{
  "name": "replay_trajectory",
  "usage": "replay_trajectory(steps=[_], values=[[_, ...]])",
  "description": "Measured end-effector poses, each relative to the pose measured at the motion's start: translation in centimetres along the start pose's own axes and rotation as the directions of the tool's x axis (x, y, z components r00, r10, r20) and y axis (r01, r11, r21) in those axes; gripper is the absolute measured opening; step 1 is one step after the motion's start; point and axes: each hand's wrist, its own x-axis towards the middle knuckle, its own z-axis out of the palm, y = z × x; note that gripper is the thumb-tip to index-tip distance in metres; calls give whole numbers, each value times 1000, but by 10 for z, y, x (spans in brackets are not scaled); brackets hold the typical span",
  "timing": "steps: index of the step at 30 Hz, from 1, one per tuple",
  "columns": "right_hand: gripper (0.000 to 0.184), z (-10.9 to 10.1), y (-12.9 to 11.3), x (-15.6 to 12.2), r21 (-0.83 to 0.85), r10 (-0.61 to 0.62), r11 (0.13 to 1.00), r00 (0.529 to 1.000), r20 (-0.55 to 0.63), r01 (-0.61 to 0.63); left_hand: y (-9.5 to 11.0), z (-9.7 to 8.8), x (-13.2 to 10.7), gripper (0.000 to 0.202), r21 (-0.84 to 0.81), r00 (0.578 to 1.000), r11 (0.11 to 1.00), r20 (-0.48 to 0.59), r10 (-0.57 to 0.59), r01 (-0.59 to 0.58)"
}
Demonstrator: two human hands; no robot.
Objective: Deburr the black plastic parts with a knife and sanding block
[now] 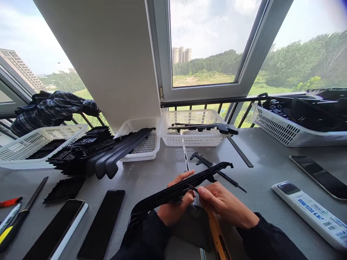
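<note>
A long black plastic trim piece [162, 191] is held up at a slant above the table, its curved end at the lower left. My left hand [175, 207] grips it from below near the middle, fingers showing behind the top edge. My right hand [221, 202] is closed in a pinch by the near side of the piece. A thin dark tip [193, 188] sticks out from its fingers against the plastic; its kind is unclear. Below the right hand shows an orange utility knife [218, 234]; whether the hand touches it is hidden. Black calipers [202, 159] lie behind the piece.
White baskets [193, 141] stand along the window, with similar black parts [108, 155] at the left. A steel ruler [185, 155] runs beneath my hands. Phones [101, 224], a file [35, 195] and a marker [10, 216] lie left; a white device [311, 213] lies right.
</note>
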Motion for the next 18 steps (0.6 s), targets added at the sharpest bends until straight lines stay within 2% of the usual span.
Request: replay_trajectory(steps=[9, 18], values=[[80, 1, -3, 0, 26, -25, 999, 999, -24, 26, 5, 0, -2, 52, 73, 999, 997, -36, -18, 21], [81, 2, -1, 3, 6, 6, 1000, 991, -133, -5, -2, 0, -3, 49, 59, 999, 998, -37, 13, -11]])
